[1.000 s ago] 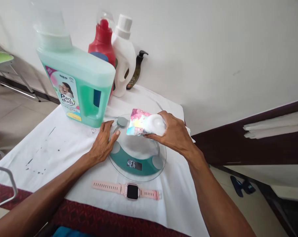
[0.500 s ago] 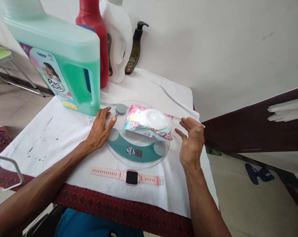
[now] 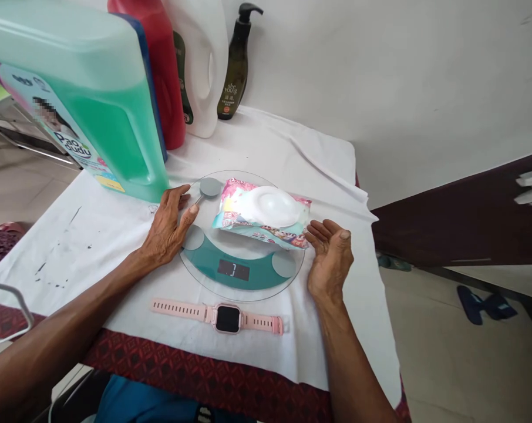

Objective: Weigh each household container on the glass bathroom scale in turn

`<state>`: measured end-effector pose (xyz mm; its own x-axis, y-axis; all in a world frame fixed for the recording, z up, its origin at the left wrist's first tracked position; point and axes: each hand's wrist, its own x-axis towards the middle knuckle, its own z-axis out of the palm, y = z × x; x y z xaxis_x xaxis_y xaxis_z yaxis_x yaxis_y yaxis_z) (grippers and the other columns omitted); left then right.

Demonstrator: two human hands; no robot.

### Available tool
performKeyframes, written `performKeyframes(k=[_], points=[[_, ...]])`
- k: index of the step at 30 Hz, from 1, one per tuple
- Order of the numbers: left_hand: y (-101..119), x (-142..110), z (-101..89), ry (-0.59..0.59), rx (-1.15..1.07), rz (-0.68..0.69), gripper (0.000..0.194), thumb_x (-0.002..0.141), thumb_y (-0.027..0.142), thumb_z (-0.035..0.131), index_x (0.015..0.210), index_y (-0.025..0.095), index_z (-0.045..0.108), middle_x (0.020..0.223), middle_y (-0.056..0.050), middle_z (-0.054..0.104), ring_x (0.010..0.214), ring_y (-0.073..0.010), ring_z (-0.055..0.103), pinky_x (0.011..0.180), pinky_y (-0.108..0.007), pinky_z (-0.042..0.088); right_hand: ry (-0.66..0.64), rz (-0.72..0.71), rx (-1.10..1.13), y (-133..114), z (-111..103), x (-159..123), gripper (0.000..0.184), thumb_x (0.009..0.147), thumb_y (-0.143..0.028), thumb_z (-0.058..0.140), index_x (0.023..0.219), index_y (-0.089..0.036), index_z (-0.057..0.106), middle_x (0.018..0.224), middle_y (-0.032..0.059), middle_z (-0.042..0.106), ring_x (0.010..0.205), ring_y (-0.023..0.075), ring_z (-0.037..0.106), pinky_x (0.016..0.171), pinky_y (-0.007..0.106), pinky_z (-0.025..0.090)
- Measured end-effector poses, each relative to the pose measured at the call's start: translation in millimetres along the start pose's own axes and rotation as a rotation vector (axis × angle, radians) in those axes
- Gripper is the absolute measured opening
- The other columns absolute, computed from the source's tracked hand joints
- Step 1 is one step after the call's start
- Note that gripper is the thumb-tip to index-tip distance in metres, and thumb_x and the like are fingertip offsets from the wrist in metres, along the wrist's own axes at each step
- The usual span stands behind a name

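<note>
A round glass scale (image 3: pixel 231 281) with a teal band lies on the white cloth, its small display lit. On top of it rests a pink and teal pack of wet wipes (image 3: pixel 261 212) with a white lid. My left hand (image 3: pixel 167 226) is at the scale's left rim, fingers and thumb apart, holding nothing. At the pack's right end is my right hand (image 3: pixel 330 255), its fingers slightly curled and thumb apart; the fingertips are close to the pack's edge, and whether they touch is unclear. A pink smartwatch (image 3: pixel 227 319) lies flat in front of the scale.
A large green detergent jug (image 3: pixel 103 117) stands at the left, beside a red bottle (image 3: pixel 160 76), a white jug (image 3: pixel 204 70) and a dark pump bottle (image 3: pixel 234 70). The white cloth (image 3: pixel 266 147) covers the table against the wall. Blue slippers (image 3: pixel 486 305) lie on the floor.
My right hand has moved left to the pack's right end, its fingers more curled. The display digits have changed. My left hand stays at the rim while the view has shifted slightly.
</note>
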<state>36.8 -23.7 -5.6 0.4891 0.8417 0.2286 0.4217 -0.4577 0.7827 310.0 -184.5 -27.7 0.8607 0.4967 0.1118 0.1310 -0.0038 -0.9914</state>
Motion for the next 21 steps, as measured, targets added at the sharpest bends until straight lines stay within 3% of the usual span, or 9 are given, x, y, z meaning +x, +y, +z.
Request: performKeyframes(k=[17, 21], points=[[-0.7, 0.4, 0.1, -0.007, -0.008, -0.006, 0.072, 0.104, 0.074, 0.033, 0.143, 0.016, 0.048, 0.141, -0.021, 0.054, 0.128, -0.0322, 0.065, 0.112, -0.06, 0.053, -0.032, -0.02, -0.007, 1.8, -0.8, -1.5, 0.07, 0.091, -0.082, 0.051, 0.122, -0.02, 0.06, 0.124, 0.0137, 0.069, 0.118, 0.028, 0.069, 0.107, 0.054, 0.052], [-1.2, 0.2, 0.9, -0.004, -0.022, -0.009, 0.076, 0.103, 0.075, 0.033, 0.144, 0.013, 0.048, 0.142, -0.022, 0.054, 0.128, -0.0327, 0.065, 0.113, -0.06, 0.052, -0.059, -0.036, 0.004, -4.8, -6.5, -3.8, 0.073, 0.091, -0.083, 0.048, 0.128, -0.021, 0.058, 0.134, 0.0169, 0.065, 0.126, 0.0317, 0.065, 0.108, 0.058, 0.051]])
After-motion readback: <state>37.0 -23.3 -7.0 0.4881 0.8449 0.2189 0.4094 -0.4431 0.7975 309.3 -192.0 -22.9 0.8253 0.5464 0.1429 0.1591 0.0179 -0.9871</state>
